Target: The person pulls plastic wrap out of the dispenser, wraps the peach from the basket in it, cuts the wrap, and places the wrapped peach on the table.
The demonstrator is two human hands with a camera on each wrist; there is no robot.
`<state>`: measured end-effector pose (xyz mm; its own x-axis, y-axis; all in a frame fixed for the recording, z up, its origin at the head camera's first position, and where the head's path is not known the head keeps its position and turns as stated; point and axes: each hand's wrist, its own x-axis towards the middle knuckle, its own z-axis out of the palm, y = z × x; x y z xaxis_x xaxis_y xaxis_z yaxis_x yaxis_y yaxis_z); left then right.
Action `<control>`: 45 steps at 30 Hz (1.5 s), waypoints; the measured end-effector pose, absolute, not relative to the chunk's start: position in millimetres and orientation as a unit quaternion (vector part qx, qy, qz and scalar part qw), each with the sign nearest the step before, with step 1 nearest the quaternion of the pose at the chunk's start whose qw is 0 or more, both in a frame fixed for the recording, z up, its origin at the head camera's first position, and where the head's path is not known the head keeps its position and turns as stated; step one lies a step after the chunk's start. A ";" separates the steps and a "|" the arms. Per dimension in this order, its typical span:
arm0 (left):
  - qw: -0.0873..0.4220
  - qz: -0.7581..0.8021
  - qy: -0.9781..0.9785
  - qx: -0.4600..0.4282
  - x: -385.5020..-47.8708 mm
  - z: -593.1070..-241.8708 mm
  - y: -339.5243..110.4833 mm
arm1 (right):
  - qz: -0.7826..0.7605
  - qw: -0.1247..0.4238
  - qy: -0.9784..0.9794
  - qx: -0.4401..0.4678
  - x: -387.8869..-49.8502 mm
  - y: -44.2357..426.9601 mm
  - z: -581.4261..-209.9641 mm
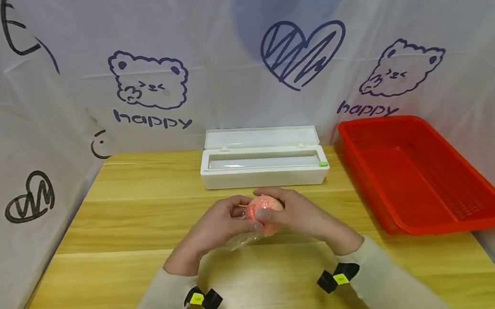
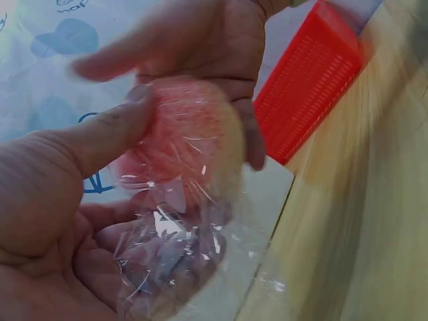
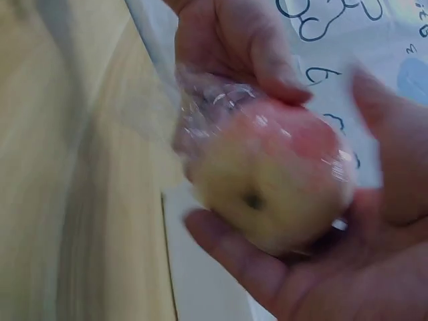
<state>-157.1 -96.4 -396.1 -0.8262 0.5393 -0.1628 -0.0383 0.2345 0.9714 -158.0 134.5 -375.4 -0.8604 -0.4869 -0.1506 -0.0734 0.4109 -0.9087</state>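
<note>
A red and yellow apple [image 1: 265,209] is held between both hands above the table, wrapped in clear cling film [image 2: 174,227] that bunches and trails on its left side. The left hand [image 1: 224,221] grips it from the left, thumb pressed on the red skin and fingers below among the loose film. From the right, the right hand [image 1: 301,213] holds the apple with its fingers round the far side and underneath. In the right wrist view the right thumb [image 3: 381,114] is blurred and stands off the fruit, whose stem hollow faces the camera.
Behind the hands stands a white cling film dispenser [image 1: 266,178], lid raised, with a roll inside and a green slider at its right end. A red plastic basket [image 1: 368,189] sits at the right of the wooden table [image 1: 119,230]. A printed white cloth [image 1: 225,79] hangs behind.
</note>
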 end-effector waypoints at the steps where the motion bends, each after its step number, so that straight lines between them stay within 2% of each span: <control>1: 0.242 0.581 0.758 0.174 -157.9 -394.8 -97.2 | -0.496 0.208 0.821 -0.191 -158.7 135.5 -374.7; 5: 0.232 0.513 0.805 0.187 -162.1 -386.8 -104.2 | -0.479 0.227 0.823 -0.207 -159.8 137.1 -376.5; 9: 0.200 0.497 0.830 0.152 -166.6 -375.7 -124.5 | -0.508 0.209 0.817 -0.174 -158.1 141.1 -381.3; 15: 0.080 0.560 0.824 0.037 -163.4 -364.2 -156.4 | -0.563 0.161 0.800 -0.135 -153.5 149.8 -388.9; 19: 0.031 0.587 0.809 0.009 -151.5 -364.1 -153.7 | -0.604 0.142 0.776 -0.112 -150.2 152.3 -397.2; 28: 0.006 0.526 0.850 0.027 -142.0 -378.2 -123.0 | -0.624 0.129 0.765 -0.093 -143.6 144.7 -405.9; 34: -0.074 0.538 0.839 0.029 -143.9 -384.4 -112.8 | -0.631 0.147 0.756 -0.093 -137.9 140.3 -410.5; 40: -0.151 0.510 0.843 0.081 -148.0 -384.6 -112.6 | -0.655 0.178 0.726 -0.108 -131.5 142.7 -415.1; 43: -0.173 0.493 0.845 0.119 -150.7 -380.5 -116.7 | -0.690 0.207 0.686 -0.106 -128.1 145.4 -416.7; 45: -0.170 0.486 0.846 0.135 -151.8 -376.5 -121.2 | -0.720 0.221 0.649 -0.105 -126.8 147.3 -417.5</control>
<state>-151.8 -121.2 -376.5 -0.9059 0.0624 0.4189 0.3933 0.4907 0.7775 -126.8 147.3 -417.5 -0.8801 -0.4548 -0.1364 0.1831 -0.0601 -0.9813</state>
